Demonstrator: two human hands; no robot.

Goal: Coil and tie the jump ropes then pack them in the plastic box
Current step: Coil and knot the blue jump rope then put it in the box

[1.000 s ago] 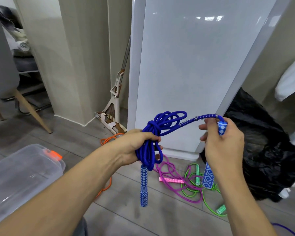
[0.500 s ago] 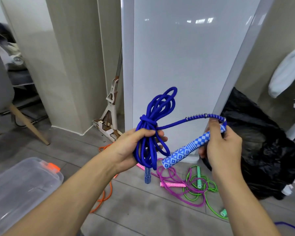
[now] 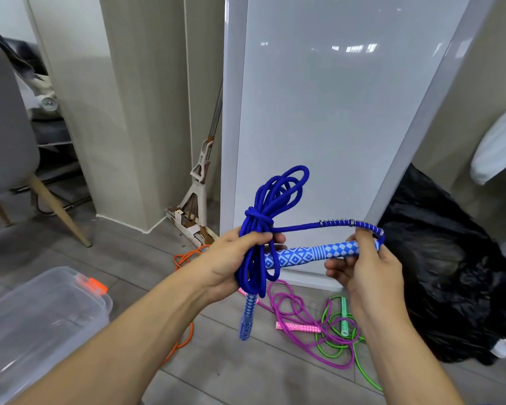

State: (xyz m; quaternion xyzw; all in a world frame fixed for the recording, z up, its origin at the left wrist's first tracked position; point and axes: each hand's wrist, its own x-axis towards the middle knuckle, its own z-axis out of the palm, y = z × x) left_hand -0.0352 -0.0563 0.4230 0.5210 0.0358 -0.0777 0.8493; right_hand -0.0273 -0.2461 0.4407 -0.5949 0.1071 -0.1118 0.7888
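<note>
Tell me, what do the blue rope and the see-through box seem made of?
The blue rope looks like braided fabric cord, matte, with a visible weave. The box looks like clear, glossy plastic: its walls are see-through and its lid glints.

Right hand [image 3: 368,270] has swung the patterned handle [image 3: 313,253] level into the coil [image 3: 257,219]

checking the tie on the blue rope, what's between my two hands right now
In the head view, the blue patterned handle spans the gap from the coil in the left hand to the right hand; the rope's tail arcs just above it.
</note>
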